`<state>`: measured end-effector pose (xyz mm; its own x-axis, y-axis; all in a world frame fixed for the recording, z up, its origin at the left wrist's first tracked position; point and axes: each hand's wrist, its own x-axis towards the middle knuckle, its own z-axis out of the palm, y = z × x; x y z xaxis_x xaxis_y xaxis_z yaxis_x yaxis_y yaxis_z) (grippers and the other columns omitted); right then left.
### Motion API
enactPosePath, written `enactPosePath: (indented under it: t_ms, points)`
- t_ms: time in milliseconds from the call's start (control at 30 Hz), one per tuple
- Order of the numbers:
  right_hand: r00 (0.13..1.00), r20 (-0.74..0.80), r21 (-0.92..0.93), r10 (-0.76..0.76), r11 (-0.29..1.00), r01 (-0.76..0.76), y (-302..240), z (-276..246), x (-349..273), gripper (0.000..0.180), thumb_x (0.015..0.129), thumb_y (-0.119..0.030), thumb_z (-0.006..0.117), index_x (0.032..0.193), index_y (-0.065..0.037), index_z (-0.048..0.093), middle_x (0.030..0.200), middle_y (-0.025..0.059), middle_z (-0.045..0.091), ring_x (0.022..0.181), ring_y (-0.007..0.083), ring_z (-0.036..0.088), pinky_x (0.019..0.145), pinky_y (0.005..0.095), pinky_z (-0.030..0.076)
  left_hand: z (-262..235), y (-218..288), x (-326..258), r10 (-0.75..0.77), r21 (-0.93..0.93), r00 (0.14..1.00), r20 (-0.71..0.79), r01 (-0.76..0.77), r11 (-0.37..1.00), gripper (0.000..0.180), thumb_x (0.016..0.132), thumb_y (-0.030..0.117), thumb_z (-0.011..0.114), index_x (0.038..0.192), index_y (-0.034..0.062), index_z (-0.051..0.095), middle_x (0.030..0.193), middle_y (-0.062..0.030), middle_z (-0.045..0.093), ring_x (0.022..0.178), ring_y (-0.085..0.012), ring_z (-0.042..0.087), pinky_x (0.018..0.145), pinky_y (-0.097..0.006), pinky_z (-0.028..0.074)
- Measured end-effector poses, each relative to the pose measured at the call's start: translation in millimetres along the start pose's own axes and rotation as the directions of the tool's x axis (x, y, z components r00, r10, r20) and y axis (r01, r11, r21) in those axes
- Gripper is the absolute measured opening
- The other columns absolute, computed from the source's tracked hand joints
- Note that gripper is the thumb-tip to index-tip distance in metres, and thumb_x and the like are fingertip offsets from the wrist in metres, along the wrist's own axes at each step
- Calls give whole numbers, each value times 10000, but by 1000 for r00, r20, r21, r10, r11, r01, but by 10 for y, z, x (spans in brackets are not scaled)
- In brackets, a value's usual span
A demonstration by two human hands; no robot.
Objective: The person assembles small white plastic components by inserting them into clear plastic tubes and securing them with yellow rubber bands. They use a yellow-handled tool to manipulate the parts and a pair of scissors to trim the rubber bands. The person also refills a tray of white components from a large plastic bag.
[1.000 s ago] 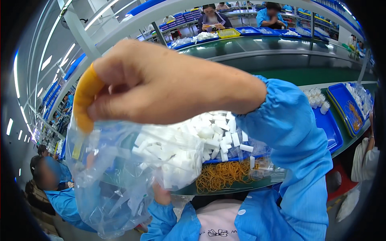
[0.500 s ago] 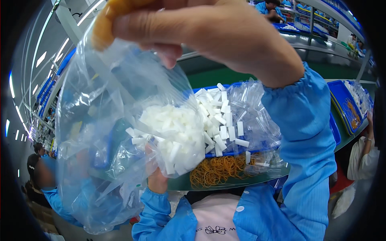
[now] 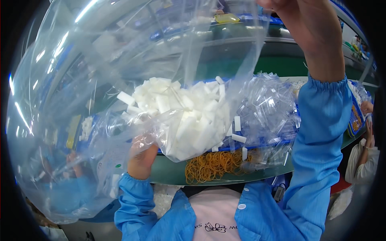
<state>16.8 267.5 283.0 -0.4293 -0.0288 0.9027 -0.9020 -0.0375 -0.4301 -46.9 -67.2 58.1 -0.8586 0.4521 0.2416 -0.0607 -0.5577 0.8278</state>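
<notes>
A large clear plastic bag (image 3: 120, 52) spreads across the left and middle of the view, with a heap of small white oblong pieces (image 3: 189, 108) in its lower part. My left hand (image 3: 142, 156) grips the bag low beside the heap; its fingers are partly hidden by the film. High at the right, my right hand (image 3: 313, 30) is closed on the bag's edge, its fingertips partly cut off by the frame. A few white pieces lie just right of the bag, beside a pile of clear plastic sleeves (image 3: 269, 108).
Tan rubber bands (image 3: 213, 164) lie along the near edge of the green table (image 3: 177, 172). A blue tray (image 3: 296, 116) sits under the sleeves. At the right, another person's hands (image 3: 368, 120) are beside a further blue tray. Another person in blue shows through the bag at left.
My right hand has moved from the top middle to the upper right, drawing the bag wide. The heap now sits further over the tray, and my left hand has shifted slightly left.
</notes>
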Motion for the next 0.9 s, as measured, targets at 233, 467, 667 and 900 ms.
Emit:
enactPosePath:
  t_ms: [233, 467, 667, 900]
  points:
    - [980, -171, 102, 104, 991, -87, 182, -651, -135, 181, 933, -151, 538, 1075, -52, 591, 635, -15, 534, 504, 49, 490, 495, 205, 435, 222, 414, 322, -99, 180, 995, -21, 102, 978, 592, 852, 187, 611, 1361, 30, 352, 1358, -148, 419, 1248, -318, 403, 1060, -485, 305]
    - [919, -280, 276, 278, 940, -201, 305, -928, -320, 137, 926, -131, 542, 1037, -66, 587, 655, -18, 507, 520, 65, 454, 495, 198, 396, 559, 633, 749, -141, 447, 986, 86, 88, 890, 553, 889, 225, 558, 1375, 62, 349, 1368, -154, 410, 1259, -323, 389, 1062, -496, 294]
    - [881, -378, 303, 283, 937, -171, 381, -1070, -324, 110, 928, -122, 537, 1024, -86, 575, 680, -31, 509, 532, 61, 468, 471, 184, 403, 623, 729, 872, -163, 511, 982, 99, 90, 855, 538, 897, 244, 535, 1375, 75, 353, 1369, -154, 410, 1260, -322, 387, 1063, -496, 288]
    - [837, -467, 265, 286, 948, -176, 419, -1230, -400, 107, 925, -122, 539, 1023, -91, 570, 685, -35, 513, 534, 56, 478, 462, 183, 405, 454, 773, 726, -197, 506, 978, 75, 133, 852, 522, 908, 267, 509, 1374, 89, 358, 1370, -154, 410, 1262, -320, 384, 1064, -497, 282]
